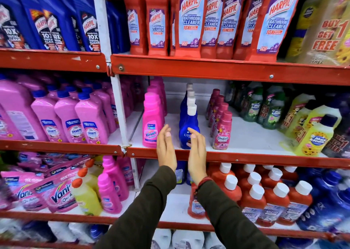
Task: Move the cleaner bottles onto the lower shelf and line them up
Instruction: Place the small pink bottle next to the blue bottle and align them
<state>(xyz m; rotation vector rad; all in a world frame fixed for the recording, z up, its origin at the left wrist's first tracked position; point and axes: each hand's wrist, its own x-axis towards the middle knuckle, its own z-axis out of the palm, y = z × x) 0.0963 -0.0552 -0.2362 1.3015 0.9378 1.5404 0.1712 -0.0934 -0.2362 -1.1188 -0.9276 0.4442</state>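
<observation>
A row of blue bottles with white caps [187, 123] stands front to back on the middle white shelf [246, 135]. My left hand [166, 148] and my right hand [197, 154] are raised in front of the front blue bottle, palms facing each other, fingers apart, holding nothing. The right hand's fingertips overlap the bottle's lower front; contact is unclear. A pink Vanish bottle row [152, 120] stands to the left, a pink Comfort bottle row [221, 129] to the right. Red Harpic bathroom cleaner bottles [189, 21] fill the shelf above.
Red shelf rails [227, 157] cross in front. Red white-capped bottles [265, 197] crowd the shelf below at right, with pink and yellow bottles [106, 188] at left. Green and yellow Max Kleen bottles [312, 131] stand at the middle shelf's right. Bare white shelf shows between the rows.
</observation>
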